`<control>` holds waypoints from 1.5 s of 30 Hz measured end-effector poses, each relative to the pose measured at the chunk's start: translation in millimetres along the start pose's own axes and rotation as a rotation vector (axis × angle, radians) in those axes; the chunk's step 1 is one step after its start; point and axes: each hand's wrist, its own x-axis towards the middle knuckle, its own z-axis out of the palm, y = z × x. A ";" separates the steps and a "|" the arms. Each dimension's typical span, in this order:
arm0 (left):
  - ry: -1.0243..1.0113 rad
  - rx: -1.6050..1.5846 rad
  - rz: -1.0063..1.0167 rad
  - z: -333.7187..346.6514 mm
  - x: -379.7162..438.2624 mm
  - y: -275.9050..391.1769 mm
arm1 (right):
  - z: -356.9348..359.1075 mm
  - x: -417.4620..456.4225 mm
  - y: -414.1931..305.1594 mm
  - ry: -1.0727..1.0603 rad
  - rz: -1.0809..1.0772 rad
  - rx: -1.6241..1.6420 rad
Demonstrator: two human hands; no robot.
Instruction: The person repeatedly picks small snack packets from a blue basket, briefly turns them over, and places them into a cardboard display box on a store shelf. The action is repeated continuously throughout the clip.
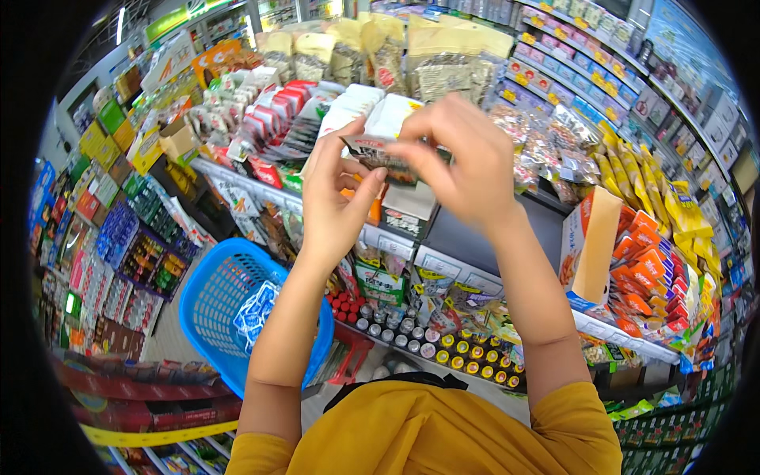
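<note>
Between my hands, above the shelf, is a small dark snack packet (371, 155) with a red patch near its top edge. My left hand (338, 190) grips the packet's left side between thumb and fingers. My right hand (466, 157) is blurred at the packet's right side, its thumb and forefinger near the top corner; whether they pinch it is unclear. Directly under the packet stands an open cardboard display box (409, 208), dark on its front with a pale inner flap. White packets (350, 110) stand in rows just behind my hands.
A blue plastic basket (205, 297) with blue-and-white packets (258, 312) inside is at lower left. A bare dark shelf section (469, 237) lies right of the box. Orange packets (644, 261) and a tall carton (588, 243) stand farther right. Bottles with yellow caps (475, 356) fill the shelf below.
</note>
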 end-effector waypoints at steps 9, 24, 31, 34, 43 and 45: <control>0.098 0.568 0.430 -85.5 -57.6 29.9 | 71.4 -44.7 -31.9 -0.088 0.099 0.292; 0.232 0.797 0.416 -153.1 -128.1 41.3 | 159.4 -47.3 -80.1 -0.026 0.008 0.594; 0.197 0.927 0.436 -176.7 -147.1 36.7 | 189.5 -61.7 -90.7 0.023 -0.039 0.581; 0.188 0.935 0.407 -182.5 -149.2 40.3 | 196.0 -60.0 -95.1 0.019 -0.039 0.595; 0.206 0.979 0.381 -196.4 -159.4 39.8 | 214.2 -60.9 -104.3 0.005 -0.043 0.638; 0.215 0.970 0.334 -197.2 -161.5 38.2 | 220.5 -62.1 -104.9 0.019 -0.044 0.633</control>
